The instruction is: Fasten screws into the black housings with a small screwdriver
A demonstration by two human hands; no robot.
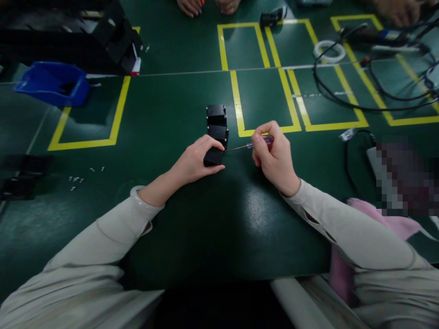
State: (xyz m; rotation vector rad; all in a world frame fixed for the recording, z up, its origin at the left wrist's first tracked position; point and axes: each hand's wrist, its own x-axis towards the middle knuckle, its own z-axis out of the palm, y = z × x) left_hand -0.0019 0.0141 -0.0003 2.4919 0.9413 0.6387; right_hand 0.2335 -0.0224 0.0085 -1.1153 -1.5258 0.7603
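Three small black box-shaped parts lie in a row on the green table. My left hand (197, 161) grips the nearest black part (213, 157) from above. The middle part (218, 133) and the far part (216, 114) stand just behind it. My right hand (272, 155) holds a small screwdriver (252, 145) with a clear purple handle. Its thin metal shaft points left and its tip touches the right side of the held part.
Several small screws (76, 178) lie at the left. A blue bin (53, 84) and black fixtures (116, 36) stand at the back left. Black cables (370, 87), a white tape ring (329, 51) and yellow floor-tape boxes (264, 100) fill the back right. Other people's hands (206, 5) rest at the far edge.
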